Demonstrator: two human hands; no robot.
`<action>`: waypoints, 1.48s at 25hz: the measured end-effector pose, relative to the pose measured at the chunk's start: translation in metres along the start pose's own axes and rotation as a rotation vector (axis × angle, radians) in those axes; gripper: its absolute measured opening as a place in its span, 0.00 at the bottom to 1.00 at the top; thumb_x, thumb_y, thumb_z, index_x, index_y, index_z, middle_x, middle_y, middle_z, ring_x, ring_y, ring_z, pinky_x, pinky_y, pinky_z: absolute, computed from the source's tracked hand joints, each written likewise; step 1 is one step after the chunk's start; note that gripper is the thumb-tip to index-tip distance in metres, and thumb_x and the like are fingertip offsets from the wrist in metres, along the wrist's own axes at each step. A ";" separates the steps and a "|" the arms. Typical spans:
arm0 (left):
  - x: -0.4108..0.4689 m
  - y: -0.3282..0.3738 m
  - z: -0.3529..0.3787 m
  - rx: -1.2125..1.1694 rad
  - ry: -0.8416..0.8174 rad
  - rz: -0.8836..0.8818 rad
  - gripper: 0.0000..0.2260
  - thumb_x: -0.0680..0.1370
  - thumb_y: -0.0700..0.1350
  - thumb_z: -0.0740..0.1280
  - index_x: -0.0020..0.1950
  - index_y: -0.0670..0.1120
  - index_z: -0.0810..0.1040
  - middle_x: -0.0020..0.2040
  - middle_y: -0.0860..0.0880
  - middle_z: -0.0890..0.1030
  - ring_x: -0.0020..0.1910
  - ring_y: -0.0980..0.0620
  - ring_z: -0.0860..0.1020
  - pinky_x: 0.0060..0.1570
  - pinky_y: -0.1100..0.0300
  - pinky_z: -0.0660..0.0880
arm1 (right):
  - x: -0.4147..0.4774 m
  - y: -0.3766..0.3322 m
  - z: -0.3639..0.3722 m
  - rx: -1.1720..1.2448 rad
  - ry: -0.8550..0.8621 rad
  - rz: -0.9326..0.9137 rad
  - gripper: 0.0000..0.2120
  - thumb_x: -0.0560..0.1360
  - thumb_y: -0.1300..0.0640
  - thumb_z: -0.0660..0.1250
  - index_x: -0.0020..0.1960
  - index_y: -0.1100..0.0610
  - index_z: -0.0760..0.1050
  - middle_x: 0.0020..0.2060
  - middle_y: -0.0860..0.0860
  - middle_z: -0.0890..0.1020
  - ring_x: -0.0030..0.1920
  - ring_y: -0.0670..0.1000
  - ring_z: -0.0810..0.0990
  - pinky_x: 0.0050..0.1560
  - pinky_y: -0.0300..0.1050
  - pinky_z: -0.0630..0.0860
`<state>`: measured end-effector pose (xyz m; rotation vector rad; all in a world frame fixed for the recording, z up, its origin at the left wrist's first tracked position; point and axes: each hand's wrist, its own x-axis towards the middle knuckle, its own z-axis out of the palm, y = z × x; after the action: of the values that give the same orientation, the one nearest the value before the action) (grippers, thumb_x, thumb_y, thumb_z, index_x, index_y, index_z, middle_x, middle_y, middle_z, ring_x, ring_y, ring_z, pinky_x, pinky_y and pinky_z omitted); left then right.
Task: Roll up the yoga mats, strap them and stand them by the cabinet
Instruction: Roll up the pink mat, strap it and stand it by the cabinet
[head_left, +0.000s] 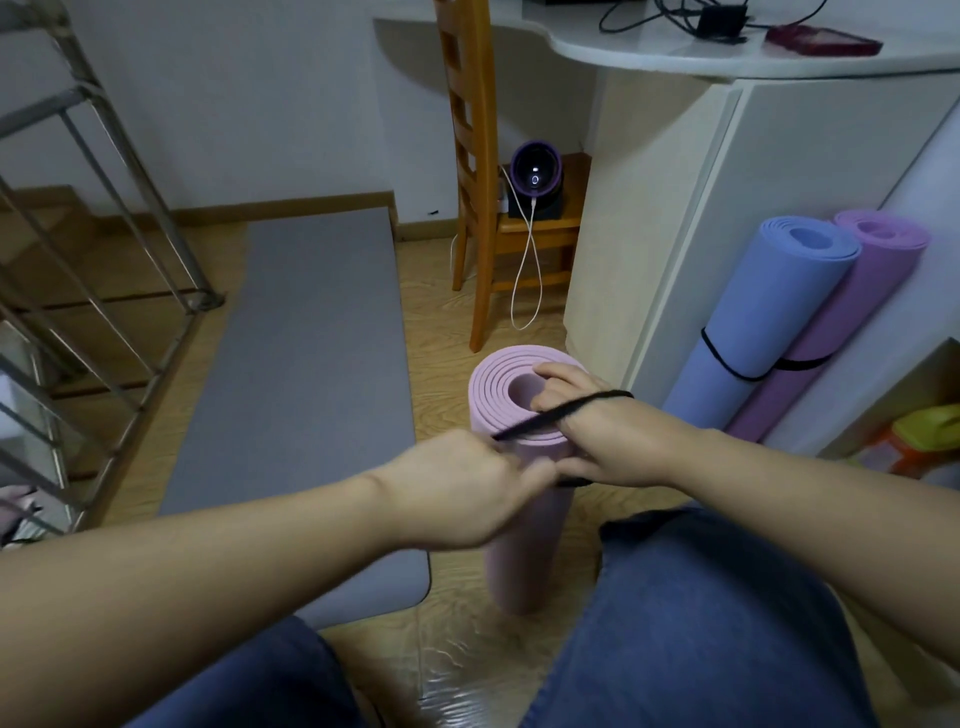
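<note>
Pink rolled foam yoga mat (522, 566) stands upright close in front of us, near the white cabinet (779, 156) on the right. Our right hand (608, 441) curls over its top rim, gripping it, with a thin black strap (540, 418) looped across the knuckles. Our left hand (457, 488) pinches the strap's left end.

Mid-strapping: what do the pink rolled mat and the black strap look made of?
Pink rolled mat: seemingly soft foam, matte; thick spiral layers show at its end, no shine. Black strap: probably elastic or woven band, matte; it runs thin and taut from the left hand over the right hand. Weave too blurred to tell.
</note>
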<state>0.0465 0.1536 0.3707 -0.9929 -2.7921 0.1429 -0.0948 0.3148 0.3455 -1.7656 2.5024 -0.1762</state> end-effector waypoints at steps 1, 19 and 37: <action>-0.004 -0.009 -0.005 0.008 -0.121 -0.163 0.01 0.77 0.43 0.57 0.46 0.47 0.64 0.36 0.44 0.78 0.31 0.40 0.77 0.28 0.55 0.70 | -0.002 0.001 -0.001 0.014 0.019 -0.006 0.31 0.71 0.47 0.71 0.69 0.55 0.65 0.71 0.54 0.64 0.76 0.52 0.53 0.72 0.53 0.62; 0.006 -0.087 0.063 -1.921 -0.231 -1.091 0.32 0.79 0.66 0.44 0.64 0.47 0.76 0.58 0.42 0.81 0.58 0.43 0.78 0.53 0.49 0.75 | -0.008 -0.002 0.021 0.094 0.192 -0.226 0.23 0.69 0.51 0.75 0.59 0.57 0.72 0.61 0.55 0.75 0.72 0.56 0.63 0.67 0.60 0.67; 0.025 -0.035 0.068 -1.476 0.958 -1.537 0.11 0.78 0.36 0.64 0.60 0.44 0.75 0.58 0.45 0.80 0.52 0.55 0.79 0.51 0.62 0.76 | 0.006 0.015 0.031 0.343 0.272 0.148 0.27 0.66 0.53 0.78 0.62 0.50 0.72 0.77 0.55 0.51 0.77 0.54 0.43 0.73 0.57 0.57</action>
<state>-0.0071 0.1404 0.3120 1.0163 -1.5579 -1.9456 -0.1066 0.3125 0.3125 -1.4998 2.5649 -0.8311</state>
